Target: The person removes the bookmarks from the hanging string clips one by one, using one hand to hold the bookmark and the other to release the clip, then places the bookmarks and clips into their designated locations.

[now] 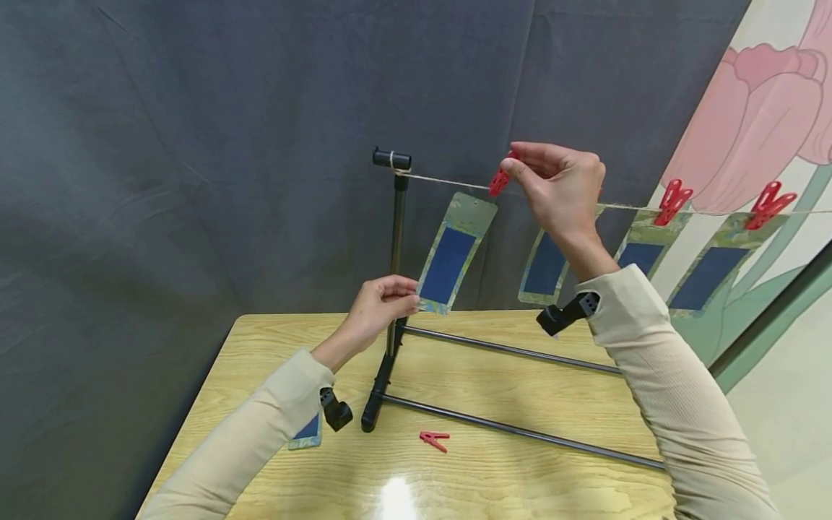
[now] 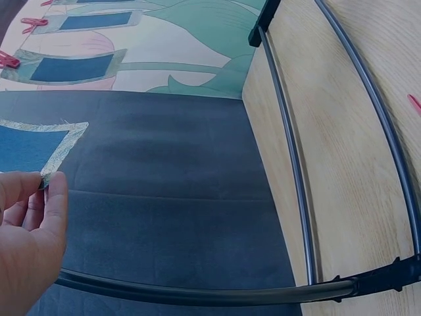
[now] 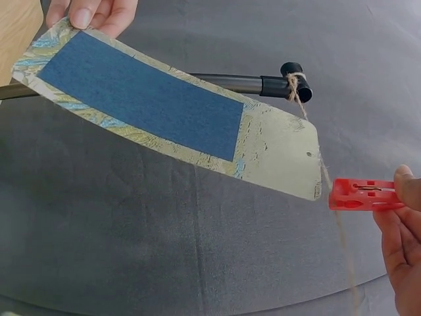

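Note:
My left hand (image 1: pixel 383 307) pinches the lower corner of a bookmark-like card (image 1: pixel 453 263) with a dark blue panel and a patterned green-gold border. The card tilts, its top end with a small hole beside the twine (image 3: pixel 327 172). My right hand (image 1: pixel 562 184) pinches a red clothespin (image 3: pixel 364 194) between thumb and fingers. The clothespin's tip is at the twine, just right of the card's top edge; a small gap shows between them in the right wrist view. In the left wrist view, the left hand (image 2: pixel 36 230) holds the card's corner (image 2: pixel 66 148), and most of the card is cut off.
Several similar cards (image 1: pixel 708 278) hang from the twine at right by red clothespins (image 1: pixel 674 202). A black metal stand (image 1: pixel 398 238) holds the twine's left end. On the wooden table (image 1: pixel 520 477) lie another clothespin (image 1: pixel 434 439) and a card (image 1: pixel 307 433) partly behind the left sleeve.

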Demonstrator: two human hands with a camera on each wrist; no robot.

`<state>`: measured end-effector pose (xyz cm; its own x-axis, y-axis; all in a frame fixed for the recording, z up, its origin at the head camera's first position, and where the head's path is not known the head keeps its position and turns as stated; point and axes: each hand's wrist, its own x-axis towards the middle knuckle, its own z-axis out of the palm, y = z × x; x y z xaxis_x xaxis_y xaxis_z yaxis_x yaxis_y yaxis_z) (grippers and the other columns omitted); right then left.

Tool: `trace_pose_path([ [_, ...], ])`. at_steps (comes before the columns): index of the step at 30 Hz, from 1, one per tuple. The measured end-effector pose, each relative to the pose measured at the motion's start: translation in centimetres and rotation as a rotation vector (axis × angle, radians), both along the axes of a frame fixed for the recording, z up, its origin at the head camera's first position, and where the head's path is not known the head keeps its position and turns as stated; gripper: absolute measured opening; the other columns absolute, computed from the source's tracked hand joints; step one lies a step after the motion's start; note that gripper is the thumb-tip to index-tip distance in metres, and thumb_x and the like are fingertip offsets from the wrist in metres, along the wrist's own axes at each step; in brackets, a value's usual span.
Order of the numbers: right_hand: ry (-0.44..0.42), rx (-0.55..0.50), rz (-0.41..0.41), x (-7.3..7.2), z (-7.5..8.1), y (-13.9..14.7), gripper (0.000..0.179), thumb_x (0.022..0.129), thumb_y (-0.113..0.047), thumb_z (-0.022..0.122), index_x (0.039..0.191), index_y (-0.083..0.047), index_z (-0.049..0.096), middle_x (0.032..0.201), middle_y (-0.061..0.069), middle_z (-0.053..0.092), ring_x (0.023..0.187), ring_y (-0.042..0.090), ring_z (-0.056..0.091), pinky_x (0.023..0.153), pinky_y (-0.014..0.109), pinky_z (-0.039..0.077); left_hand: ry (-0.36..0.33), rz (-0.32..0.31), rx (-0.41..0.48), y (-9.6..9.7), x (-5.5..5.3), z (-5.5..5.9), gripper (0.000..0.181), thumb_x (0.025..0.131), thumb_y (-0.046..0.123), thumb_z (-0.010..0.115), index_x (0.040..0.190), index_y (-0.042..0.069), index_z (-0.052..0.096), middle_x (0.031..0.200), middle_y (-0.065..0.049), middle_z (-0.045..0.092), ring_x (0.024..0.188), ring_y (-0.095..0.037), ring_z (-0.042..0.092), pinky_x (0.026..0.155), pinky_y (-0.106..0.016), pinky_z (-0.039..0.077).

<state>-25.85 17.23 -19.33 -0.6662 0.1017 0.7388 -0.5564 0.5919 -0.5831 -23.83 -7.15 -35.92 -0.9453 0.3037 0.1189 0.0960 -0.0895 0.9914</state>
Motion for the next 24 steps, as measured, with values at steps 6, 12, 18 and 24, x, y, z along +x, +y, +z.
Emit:
trace_pose_path([
  [6, 0.009, -0.026, 0.019, 0.3, 0.1, 0.1, 0.029, 0.083, -0.025, 0.079, 0.106, -0.009, 0.076, 0.099, 0.005, 0.073, 0.083, 0.004, 0.069, 0.072, 0.017, 0.054, 0.0, 0.001, 0.007, 0.0, 0.1, 0.0, 0.024, 0.091, -0.004, 0.064, 0.115, -0.007, 0.062, 0.098, -0.014, 0.064, 0.083, -0.019, 0.066, 0.08, -0.034, 0.057],
  [12, -0.005, -0.055, 0.042, 0.7, 0.0, 0.2, 0.03, 0.082, -0.024, 0.079, 0.107, -0.008, 0.076, 0.099, 0.005, 0.073, 0.082, 0.004, 0.068, 0.071, 0.017, 0.054, 0.002, 0.002, 0.019, -0.2, 0.4, 0.1, 0.024, 0.091, -0.005, 0.064, 0.115, -0.007, 0.062, 0.097, -0.013, 0.063, 0.083, -0.018, 0.066, 0.084, -0.039, 0.056],
  [18, -0.023, -0.06, 0.066, 1.1, -0.3, 0.2, 0.031, 0.083, -0.024, 0.079, 0.109, -0.007, 0.075, 0.1, 0.006, 0.073, 0.082, 0.005, 0.069, 0.072, 0.018, 0.055, -0.018, 0.012, 0.039, -0.4, 0.3, 0.0, 0.025, 0.091, -0.006, 0.064, 0.116, -0.007, 0.062, 0.097, -0.013, 0.063, 0.085, -0.021, 0.065, 0.086, -0.04, 0.055],
  [24, -0.033, -0.056, 0.1, 1.4, -0.5, 0.1, 0.032, 0.082, -0.022, 0.079, 0.11, -0.006, 0.074, 0.1, 0.006, 0.073, 0.082, 0.005, 0.068, 0.074, 0.019, 0.055, -0.031, 0.016, 0.045, -0.6, 0.3, -0.1, 0.026, 0.09, -0.006, 0.064, 0.116, -0.009, 0.061, 0.098, -0.013, 0.062, 0.085, -0.021, 0.065, 0.083, -0.034, 0.057],
])
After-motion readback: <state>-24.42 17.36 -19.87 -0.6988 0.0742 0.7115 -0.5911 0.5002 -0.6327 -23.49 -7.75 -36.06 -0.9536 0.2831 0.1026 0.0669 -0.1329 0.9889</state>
